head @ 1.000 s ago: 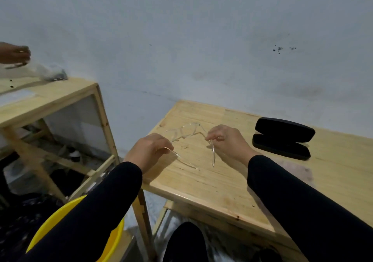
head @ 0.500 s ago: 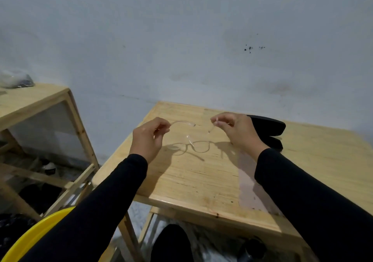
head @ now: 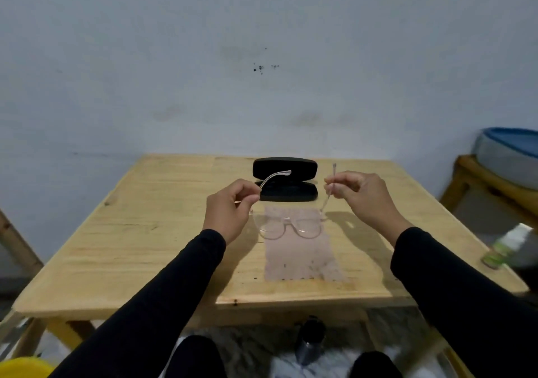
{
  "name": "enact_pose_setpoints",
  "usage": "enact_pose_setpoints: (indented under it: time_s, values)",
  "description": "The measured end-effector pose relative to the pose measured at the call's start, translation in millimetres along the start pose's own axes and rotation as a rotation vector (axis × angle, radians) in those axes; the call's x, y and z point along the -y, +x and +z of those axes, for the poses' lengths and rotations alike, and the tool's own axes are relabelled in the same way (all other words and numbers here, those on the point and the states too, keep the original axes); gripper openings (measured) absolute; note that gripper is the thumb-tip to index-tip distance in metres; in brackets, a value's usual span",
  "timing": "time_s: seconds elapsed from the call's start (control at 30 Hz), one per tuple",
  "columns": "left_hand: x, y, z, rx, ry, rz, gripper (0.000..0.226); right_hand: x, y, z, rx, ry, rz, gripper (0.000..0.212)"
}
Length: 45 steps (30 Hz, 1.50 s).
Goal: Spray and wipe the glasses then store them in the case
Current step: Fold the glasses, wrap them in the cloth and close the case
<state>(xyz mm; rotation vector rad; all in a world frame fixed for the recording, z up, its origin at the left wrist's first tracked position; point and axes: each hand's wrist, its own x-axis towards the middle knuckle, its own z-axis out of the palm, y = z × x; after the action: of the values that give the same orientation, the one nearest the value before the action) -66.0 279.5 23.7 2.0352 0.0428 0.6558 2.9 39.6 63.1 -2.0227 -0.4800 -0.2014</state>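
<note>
Clear-framed glasses (head: 286,226) hang lens-down above the wooden table (head: 145,232), their arms spread open. My left hand (head: 230,208) pinches the left arm and my right hand (head: 364,197) pinches the right arm. Under the lenses lies a thin pinkish wiping cloth (head: 302,258), flat on the table. Just beyond it stands a black glasses case (head: 285,179), open with its lid raised towards the wall. A white bottle with a green label (head: 506,246) lies blurred at the table's right edge; I cannot tell whether it is the spray.
The table stands against a pale wall. A second wooden stand (head: 492,185) with a grey and blue tub (head: 509,150) is at the right. A yellow bucket (head: 20,367) shows at the bottom left, and a dark bottle (head: 310,339) sits on the floor under the table.
The view has swung right, centring the table. Both hands have lifted the glasses and carried them over the cloth, in front of the case. The bottle and right stand have come into view.
</note>
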Motion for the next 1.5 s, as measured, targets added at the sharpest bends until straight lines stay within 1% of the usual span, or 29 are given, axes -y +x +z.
enact_pose_setpoints:
  time_s: [0.2,0.57,0.67,0.77,1.0,1.07,1.13,1.2,1.27,1.33,1.43,1.5]
  values:
    - [1,-8,20,0.037,0.012,-0.012,0.015,-16,-14,-10,-0.009,-0.001,0.032,0.028]
    - [1,-15,22,0.061,0.033,-0.041,0.019,-24,-22,-8,0.016,-0.014,0.022,0.03]
    - [1,-16,22,0.056,0.029,-0.046,0.018,-24,-23,-9,0.018,0.004,0.015,0.026]
    - [1,-15,22,0.064,0.026,-0.048,0.017,-25,-25,-9,0.022,-0.002,0.029,0.016]
    - [3,-17,17,0.045,0.027,-0.064,0.021,-29,-33,-9,0.036,-0.002,0.086,0.029]
    - [2,-22,12,0.04,0.042,-0.079,0.02,-32,-39,-8,0.022,-0.011,0.102,0.03]
    - [-2,-31,6,0.051,0.081,-0.098,0.017,-35,-47,-8,0.005,-0.037,0.118,0.027]
    - [-7,-45,-1,0.123,0.099,-0.132,0.014,-36,-58,-8,0.061,-0.066,0.151,0.022]
    - [-13,-61,-6,0.262,0.104,-0.176,0.015,-36,-69,-10,0.21,-0.127,0.175,0.024]
    - [-13,-69,-7,0.395,0.223,-0.135,0.019,-35,-76,-12,0.341,-0.206,0.168,0.028]
    - [-10,-70,-8,0.507,0.339,-0.061,0.026,-33,-80,-12,0.399,-0.274,0.135,0.032]
    - [-10,-71,-7,0.507,0.368,-0.013,0.026,-31,-82,-9,0.413,-0.303,0.109,0.033]
